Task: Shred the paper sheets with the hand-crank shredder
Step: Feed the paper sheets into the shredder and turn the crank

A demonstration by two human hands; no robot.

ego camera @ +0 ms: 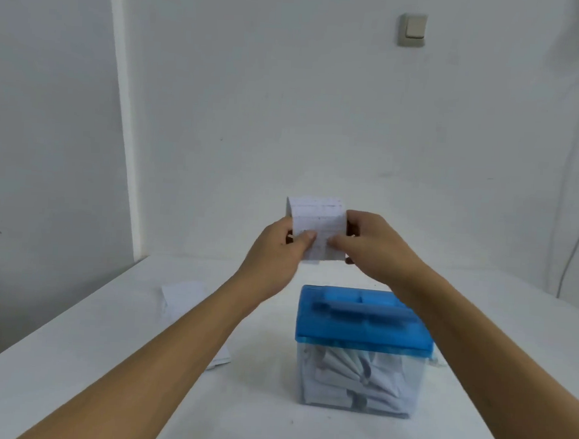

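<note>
Wall switch (413, 30), white table (69, 368)

The faint print on the small folded white paper sheet (318, 228) is too blurred to read. The left forearm hides much of the white paper stack (185, 301) at centre left, and the right forearm covers the right end of the blue-lidded clear plastic shredder (358, 345).

blue shredder lid (362, 329), white lined paper (318, 228)

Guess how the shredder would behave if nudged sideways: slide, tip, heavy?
Probably light: the shredder is a thin clear plastic bin under a blue lid, holding only paper shreds. It likely slides rather than tips, since it looks squat and flat-bottomed on the smooth white table. Neither hand steadies it now; both hold the sheet above.
</note>
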